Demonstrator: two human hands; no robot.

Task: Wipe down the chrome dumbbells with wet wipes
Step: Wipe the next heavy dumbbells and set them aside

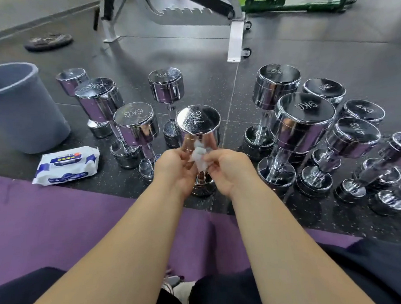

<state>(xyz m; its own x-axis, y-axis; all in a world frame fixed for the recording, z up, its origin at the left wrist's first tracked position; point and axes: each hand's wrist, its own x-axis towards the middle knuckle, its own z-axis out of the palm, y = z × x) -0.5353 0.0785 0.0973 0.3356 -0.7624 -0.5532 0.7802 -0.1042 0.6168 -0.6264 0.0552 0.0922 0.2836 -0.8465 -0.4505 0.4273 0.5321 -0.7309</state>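
Both hands, left hand (173, 169) and right hand (230, 167), pinch a crumpled white wet wipe (199, 157) between them, before an upright 7KG chrome dumbbell (198, 126).

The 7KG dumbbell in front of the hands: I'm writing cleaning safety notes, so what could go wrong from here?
1. The 7KG dumbbell stands upright on one end, and the left hand and right hand both pinch the wet wipe, so neither seems to steady it; a firm wipe could tip it.
2. If it tips, the upright 6KG dumbbell and 9KG dumbbell close by might get knocked over.
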